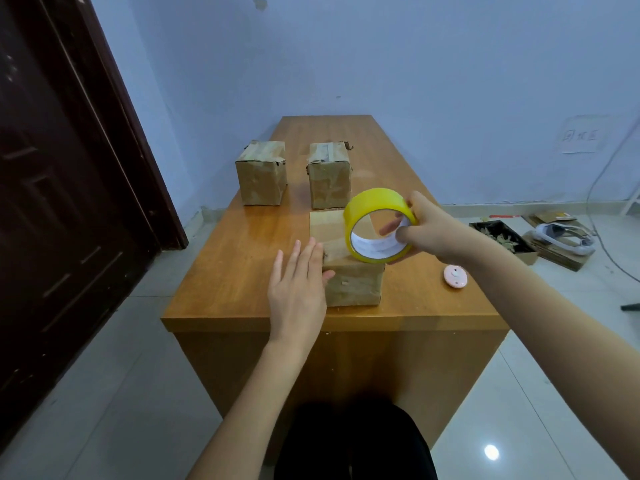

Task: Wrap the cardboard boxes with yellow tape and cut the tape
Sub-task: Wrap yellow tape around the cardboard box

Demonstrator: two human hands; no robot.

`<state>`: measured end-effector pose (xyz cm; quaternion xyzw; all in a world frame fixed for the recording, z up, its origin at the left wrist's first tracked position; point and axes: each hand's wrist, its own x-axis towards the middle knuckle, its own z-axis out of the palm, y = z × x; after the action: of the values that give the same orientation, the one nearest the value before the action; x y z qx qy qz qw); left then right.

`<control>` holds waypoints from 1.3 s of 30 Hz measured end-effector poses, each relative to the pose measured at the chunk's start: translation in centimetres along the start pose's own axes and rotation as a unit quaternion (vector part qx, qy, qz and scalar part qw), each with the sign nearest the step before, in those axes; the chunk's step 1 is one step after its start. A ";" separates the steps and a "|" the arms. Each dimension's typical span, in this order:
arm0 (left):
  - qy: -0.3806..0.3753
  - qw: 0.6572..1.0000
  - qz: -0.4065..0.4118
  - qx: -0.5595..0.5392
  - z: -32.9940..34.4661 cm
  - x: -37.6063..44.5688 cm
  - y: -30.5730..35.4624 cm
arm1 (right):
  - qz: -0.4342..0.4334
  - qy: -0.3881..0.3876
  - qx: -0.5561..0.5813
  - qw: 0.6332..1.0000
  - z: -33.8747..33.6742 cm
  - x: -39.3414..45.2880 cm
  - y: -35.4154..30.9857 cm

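I see the right hand (429, 225) at frame centre, its grip curled round the yellow tape roll (379, 225) above the nearest cardboard box (349, 271). Left hand (298, 282), fingers straight, rests against that box's left side. Two more boxes (262, 173) sit farther up the desk (235, 271).

Beyond the right hand's fingers (410, 206), two cardboard boxes (263, 174) (329, 174) stand side by side with a narrow lane of bare table (221, 271) between them. Left of the left hand's fingertips (294, 251) the tabletop lies open. Right of the right-hand fingers, a pink disc (455, 277) sits near the edge.
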<state>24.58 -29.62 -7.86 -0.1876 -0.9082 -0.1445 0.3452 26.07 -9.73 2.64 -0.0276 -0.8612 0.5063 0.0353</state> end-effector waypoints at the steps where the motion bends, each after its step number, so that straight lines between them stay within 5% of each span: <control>1: -0.003 1.000 0.000 -0.001 0.0 0.1 0.1 | 0.001 0.009 0.014 1.000 -0.1 -0.1 0.5; 11: -0.049 0.997 -0.012 -0.062 -1.4 1.0 0.4 | -0.004 0.066 0.052 0.996 1.8 -0.3 2.8; 21: -0.102 0.992 0.072 -0.023 -0.9 1.9 0.7 | -0.015 0.043 0.022 0.999 1.2 0.0 1.5; 28: -0.073 0.994 0.086 -0.002 -0.5 2.0 0.1 | 0.015 0.015 0.135 0.991 0.3 0.0 1.7; 39: -0.067 0.993 0.089 -0.039 -0.7 2.0 0.2 | 0.029 0.034 0.095 0.994 1.8 -0.3 3.3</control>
<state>23.71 -29.26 -5.97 -0.2902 -0.9027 -0.1355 0.2872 26.26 -9.73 -1.10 -0.0661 -0.8062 0.5855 0.0527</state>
